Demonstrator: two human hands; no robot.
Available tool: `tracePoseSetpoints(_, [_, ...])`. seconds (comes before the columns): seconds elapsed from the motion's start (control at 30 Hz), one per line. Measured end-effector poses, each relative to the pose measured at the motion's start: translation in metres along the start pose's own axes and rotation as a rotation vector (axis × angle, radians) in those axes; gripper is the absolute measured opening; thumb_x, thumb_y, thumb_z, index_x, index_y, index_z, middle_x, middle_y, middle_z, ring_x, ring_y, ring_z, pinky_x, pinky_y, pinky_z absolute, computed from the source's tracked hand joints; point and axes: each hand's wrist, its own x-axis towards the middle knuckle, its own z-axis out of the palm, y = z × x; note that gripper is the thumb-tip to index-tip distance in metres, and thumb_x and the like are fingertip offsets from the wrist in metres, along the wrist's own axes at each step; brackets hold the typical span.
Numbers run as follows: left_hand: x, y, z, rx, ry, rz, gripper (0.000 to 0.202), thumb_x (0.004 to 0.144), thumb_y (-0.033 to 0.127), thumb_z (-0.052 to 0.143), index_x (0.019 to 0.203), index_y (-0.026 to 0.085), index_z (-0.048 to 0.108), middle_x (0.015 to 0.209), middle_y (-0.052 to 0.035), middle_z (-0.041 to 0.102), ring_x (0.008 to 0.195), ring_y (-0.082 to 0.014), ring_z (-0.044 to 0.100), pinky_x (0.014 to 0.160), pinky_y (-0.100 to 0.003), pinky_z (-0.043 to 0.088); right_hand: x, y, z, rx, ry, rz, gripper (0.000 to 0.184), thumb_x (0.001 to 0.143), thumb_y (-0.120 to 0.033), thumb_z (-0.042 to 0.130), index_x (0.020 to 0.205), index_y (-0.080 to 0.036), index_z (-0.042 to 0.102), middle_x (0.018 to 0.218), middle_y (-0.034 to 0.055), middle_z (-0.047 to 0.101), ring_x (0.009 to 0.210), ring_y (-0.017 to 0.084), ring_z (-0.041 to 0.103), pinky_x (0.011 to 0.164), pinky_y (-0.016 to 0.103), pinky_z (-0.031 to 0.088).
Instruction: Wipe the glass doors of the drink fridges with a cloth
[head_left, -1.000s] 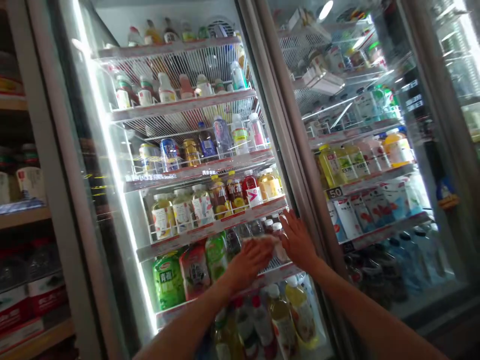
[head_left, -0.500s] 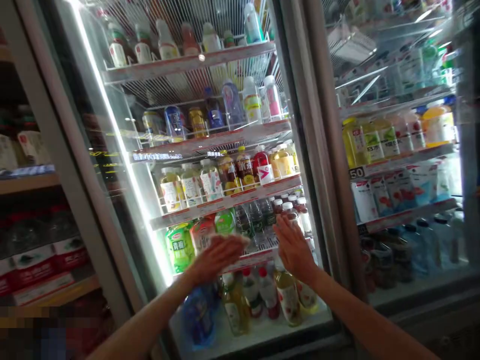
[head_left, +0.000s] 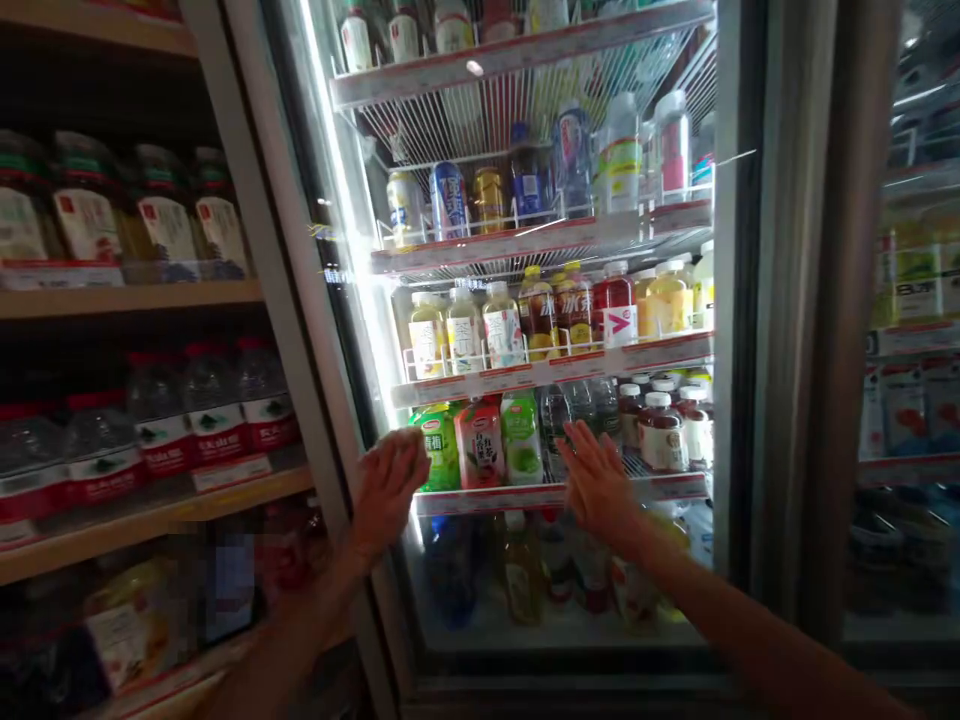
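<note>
My left hand is raised in front of the glass door's left edge, beside a green drink carton. Its fingers point upward, are slightly smeared by motion and hold nothing I can see. My right hand is held up with fingers stretched out before the lower shelf, nearest to some clear dark-labelled bottles. Between the hands stand a red carton and a green-and-white bottle. Whether either hand touches the glass I cannot tell.
The lit drinks fridge holds several shelves of bottles and cans. On the left, wooden shelves carry dark-capped bottles and red-capped water bottles. A second fridge section with cartons lies on the right, past a metal frame.
The view has turned left, showing more of the wooden shelves. My hands have moved apart, the left one toward the door's left edge with its fingers now pointing up.
</note>
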Motion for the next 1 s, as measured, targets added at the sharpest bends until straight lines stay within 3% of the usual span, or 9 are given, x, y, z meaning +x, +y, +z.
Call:
tracePoseSetpoints(0.17, [-0.032, 0.018, 0.000, -0.121, -0.184, 0.365, 0.043, 0.085, 0.014, 0.048, 0.124, 0.033, 0.051, 0.139, 0.0019, 0.045, 0.137, -0.0145, 0.025, 0.114, -0.039, 0.021, -0.011, -0.022, 0.007, 0.021, -0.095, -0.097, 0.064, 0.078, -0.007, 0.038, 0.141, -0.016, 0.031, 0.148, 0.0079, 0.028, 0.140, 0.023, 0.015, 0.111, 0.048, 0.024])
tracePoseSetpoints(0.33, [0.015, 0.013, 0.007, -0.063, 0.103, -0.065, 0.060, 0.084, 0.001, 0.039, 0.139, 0.023, 0.032, 0.146, -0.0078, 0.032, 0.138, -0.0222, 0.016, 0.112, -0.046, 0.026, -0.013, -0.031, 0.007, 0.029, -0.050, -0.055, 0.062, 0.077, -0.007, 0.038, 0.139, -0.014, 0.035, 0.147, 0.0105, 0.029, 0.140, 0.023, 0.014, 0.110, 0.049, 0.027])
tracePoseSetpoints(0.47, [0.067, 0.052, 0.025, -0.261, 0.084, 0.108, 0.064, 0.086, 0.004, 0.041, 0.143, 0.024, 0.021, 0.146, -0.0083, 0.032, 0.136, -0.0217, 0.026, 0.109, -0.041, 0.034, -0.017, -0.037, 0.008, 0.100, -0.041, -0.105, 0.063, 0.073, -0.004, 0.037, 0.136, -0.013, 0.040, 0.145, 0.0101, 0.035, 0.140, 0.021, 0.016, 0.109, 0.047, 0.033])
tracePoseSetpoints(0.57, [0.096, 0.086, 0.035, -0.377, 0.127, 0.079, 0.069, 0.087, 0.009, 0.043, 0.145, 0.019, 0.009, 0.149, -0.0154, 0.024, 0.135, -0.0228, 0.029, 0.104, -0.039, 0.041, -0.016, -0.044, 0.015, 0.158, -0.037, -0.097, 0.060, 0.073, -0.006, 0.037, 0.132, -0.011, 0.043, 0.143, 0.0120, 0.037, 0.139, 0.020, 0.019, 0.106, 0.043, 0.038])
tracePoseSetpoints(0.63, [0.103, 0.098, 0.037, -0.417, 0.149, 0.057, 0.071, 0.087, 0.014, 0.045, 0.146, 0.019, 0.005, 0.151, -0.0153, 0.017, 0.136, -0.0232, 0.028, 0.103, -0.038, 0.042, -0.007, -0.053, 0.023, 0.174, -0.014, -0.057, 0.055, 0.075, -0.011, 0.041, 0.130, -0.009, 0.045, 0.142, 0.0143, 0.039, 0.139, 0.022, 0.019, 0.105, 0.044, 0.039])
tracePoseSetpoints(0.77, [0.079, 0.096, 0.031, -0.427, 0.050, -0.019, 0.068, 0.087, 0.018, 0.043, 0.146, 0.020, 0.009, 0.153, -0.0101, 0.012, 0.138, -0.0232, 0.023, 0.104, -0.039, 0.041, 0.017, -0.071, 0.040, 0.163, 0.038, 0.072, 0.051, 0.082, -0.028, 0.048, 0.132, -0.016, 0.045, 0.144, 0.0097, 0.037, 0.140, 0.028, 0.013, 0.108, 0.053, 0.031])
tracePoseSetpoints(0.83, [0.057, 0.088, 0.025, -0.370, 0.005, -0.122, 0.072, 0.086, 0.022, 0.048, 0.146, 0.021, 0.008, 0.153, -0.0085, 0.012, 0.138, -0.0239, 0.022, 0.106, -0.041, 0.039, 0.014, -0.066, 0.039, 0.145, 0.016, 0.096, 0.050, 0.084, -0.031, 0.047, 0.133, -0.019, 0.045, 0.146, 0.0058, 0.035, 0.140, 0.027, 0.012, 0.110, 0.052, 0.028])
tracePoseSetpoints(0.93, [0.028, 0.079, 0.018, -0.248, -0.028, -0.208, 0.075, 0.084, 0.028, 0.052, 0.146, 0.026, 0.009, 0.153, -0.0051, 0.013, 0.139, -0.0247, 0.019, 0.111, -0.047, 0.029, -0.027, -0.027, 0.022, 0.067, -0.017, 0.134, 0.051, 0.084, -0.022, 0.045, 0.135, -0.022, 0.042, 0.146, 0.0040, 0.034, 0.140, 0.023, 0.015, 0.111, 0.047, 0.026])
tracePoseSetpoints(1.0, [0.018, 0.079, 0.015, -0.208, -0.064, -0.170, 0.072, 0.085, 0.029, 0.050, 0.145, 0.027, 0.010, 0.153, -0.0041, 0.013, 0.140, -0.0247, 0.017, 0.112, -0.048, 0.024, -0.064, 0.006, 0.007, -0.045, 0.055, 0.285, 0.054, 0.084, -0.015, 0.042, 0.137, -0.022, 0.039, 0.146, 0.0057, 0.034, 0.140, 0.023, 0.016, 0.110, 0.048, 0.027])
